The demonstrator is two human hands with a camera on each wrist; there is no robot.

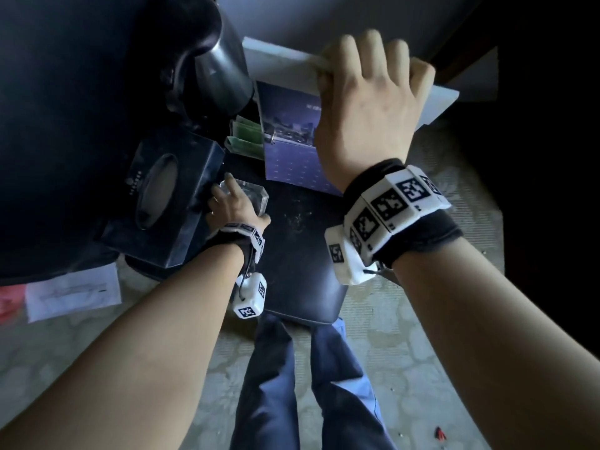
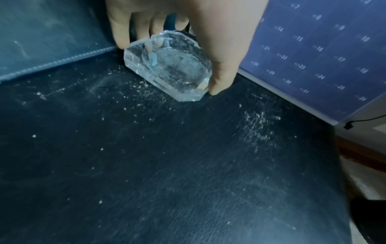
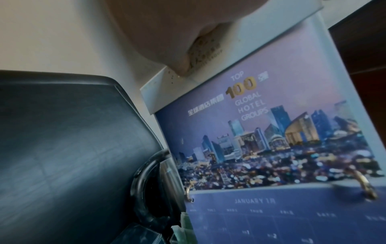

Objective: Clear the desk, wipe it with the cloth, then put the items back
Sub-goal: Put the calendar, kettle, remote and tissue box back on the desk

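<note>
Both hands busy on the dusty black worktop (image 2: 167, 165).

My left hand (image 1: 232, 203) pinches a faceted clear-glass ashtray (image 2: 167, 69) beside the stitched black tissue box (image 1: 162, 196); my right hand (image 1: 367, 112) grips the stiff white top edge of a ring-bound desk calendar (image 3: 271, 132).

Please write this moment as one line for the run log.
left hand: grips glass ashtray on dusty desk | right hand: grips calendar top edge | cloth: not in view

Black wristbands (image 1: 422, 235), white marker cubes (image 1: 250, 300), blue trousers (image 1: 337, 384)
</note>
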